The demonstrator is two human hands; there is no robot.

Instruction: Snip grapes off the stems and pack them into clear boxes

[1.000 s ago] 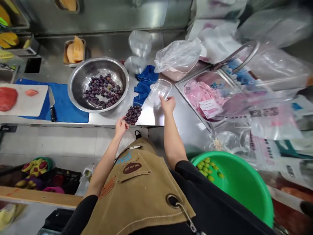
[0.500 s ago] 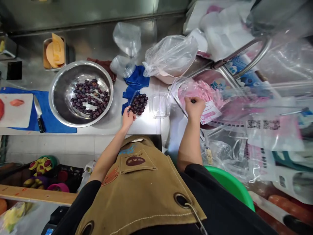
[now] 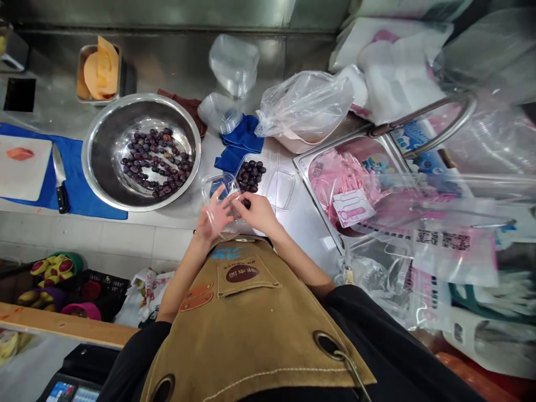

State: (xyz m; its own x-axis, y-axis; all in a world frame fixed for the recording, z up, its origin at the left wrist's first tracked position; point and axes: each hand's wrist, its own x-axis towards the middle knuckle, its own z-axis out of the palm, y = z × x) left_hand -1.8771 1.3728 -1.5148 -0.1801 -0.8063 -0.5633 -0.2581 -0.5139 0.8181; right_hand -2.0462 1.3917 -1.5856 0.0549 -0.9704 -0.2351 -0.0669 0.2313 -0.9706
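Note:
My left hand (image 3: 211,218) has its fingers spread behind a clear plastic container (image 3: 221,187) and holds it up at the counter's front edge. Whether this is a tray or a lid I cannot tell. Close beside it my right hand (image 3: 259,213) is closed in a pinch, its fingertips near the plastic. A small dark round thing that looks like a grape (image 3: 247,204) shows between its fingers. Just beyond both hands lies a clear box of dark grapes (image 3: 250,175), its empty clear lid half (image 3: 281,190) folded out to the right.
A large steel bowl (image 3: 98,162) with grapes stands left. A knife (image 3: 61,181) lies beside a white cutting board (image 3: 25,173). Blue cloths (image 3: 245,137) and stacked clear containers (image 3: 233,61) are behind. Pink packets (image 3: 337,176) lie at the sink under a curved faucet (image 3: 458,111).
My right hand has come left from the pink packets to my left hand, still pinching the dark round thing. My left hand has drawn nearer, lifting a clear container away from the grape box.

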